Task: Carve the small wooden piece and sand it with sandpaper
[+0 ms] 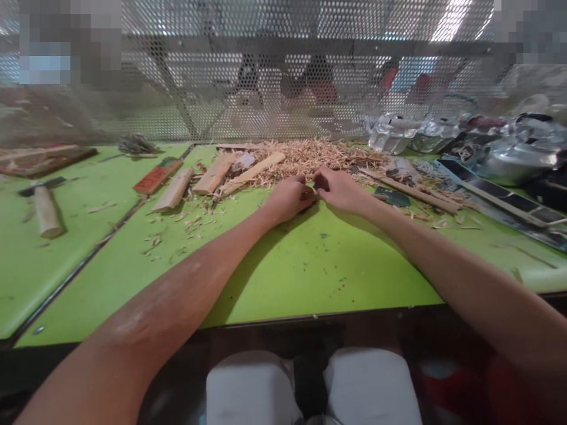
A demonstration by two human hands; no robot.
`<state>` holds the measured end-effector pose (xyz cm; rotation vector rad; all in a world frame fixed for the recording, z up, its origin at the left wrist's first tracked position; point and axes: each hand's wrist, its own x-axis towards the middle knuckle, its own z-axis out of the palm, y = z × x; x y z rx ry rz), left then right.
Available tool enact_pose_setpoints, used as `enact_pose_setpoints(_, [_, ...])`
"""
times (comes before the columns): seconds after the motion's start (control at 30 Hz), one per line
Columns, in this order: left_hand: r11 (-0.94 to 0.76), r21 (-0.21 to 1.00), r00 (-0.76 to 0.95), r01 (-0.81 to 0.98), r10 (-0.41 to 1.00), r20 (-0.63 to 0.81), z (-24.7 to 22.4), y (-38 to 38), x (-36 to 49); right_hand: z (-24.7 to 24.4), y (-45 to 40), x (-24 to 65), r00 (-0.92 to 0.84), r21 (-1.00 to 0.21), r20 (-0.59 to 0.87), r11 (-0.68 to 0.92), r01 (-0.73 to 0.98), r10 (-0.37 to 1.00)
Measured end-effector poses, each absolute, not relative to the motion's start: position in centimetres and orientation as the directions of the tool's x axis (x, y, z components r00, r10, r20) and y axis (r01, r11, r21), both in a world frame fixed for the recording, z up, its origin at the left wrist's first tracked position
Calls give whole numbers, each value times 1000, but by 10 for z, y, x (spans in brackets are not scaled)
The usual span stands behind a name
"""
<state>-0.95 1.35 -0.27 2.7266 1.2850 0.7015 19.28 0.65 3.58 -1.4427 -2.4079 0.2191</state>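
Observation:
My left hand (289,198) and my right hand (339,188) meet over the green table, right at the front of a heap of wooden sticks and shavings (319,154). Both have their fingers curled inward, with the fingertips of one close to those of the other. Whatever thin thing may be between them is too small to make out. To the left of my left hand lie a pale wood strip (254,173) and a wood block (215,174). Beyond my right hand a long wooden stick (411,190) lies slanted on a dark flat piece (393,196).
A hammer (46,209) with a wooden handle lies far left. Another wood block (173,190) and a red-orange block (155,176) sit nearer. Shiny metal kettles (518,156) stand back right beside a dark panelled strip (500,198). Perforated metal mesh (283,82) closes the back; people show behind it.

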Motion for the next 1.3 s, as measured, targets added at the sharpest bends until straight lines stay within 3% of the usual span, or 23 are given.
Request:
enact_pose_setpoints(0.2, [-617, 188, 528, 764, 766, 368, 0, 7, -2, 31, 4, 184, -421, -169, 227, 461, 871, 878])
enact_pose_setpoints(0.43, [-569, 196, 499, 799, 808, 313, 8, 3, 2, 32, 0, 166, -346, -80, 200, 367, 927, 917])
enact_pose_setpoints(0.77, [-523, 189, 457, 831, 836, 304, 9, 0, 3, 35, 6, 166, -365, 11, 119, 367, 930, 923])
enact_pose_setpoints(1.0, [-539, 219, 449, 813, 821, 352, 5, 5, 5, 32, 8, 174, -437, -16, 154, 444, 896, 886])
enact_pose_setpoints(1.2, [-567, 245, 472, 787, 808, 353, 5, 5, 7, 25, 19, 177, -438, -145, 211, 471, 870, 874])
enact_pose_setpoints(1.3, [-545, 261, 454, 797, 825, 337, 8, 4, 6, 25, 19, 179, -460, -148, 202, 491, 859, 865])
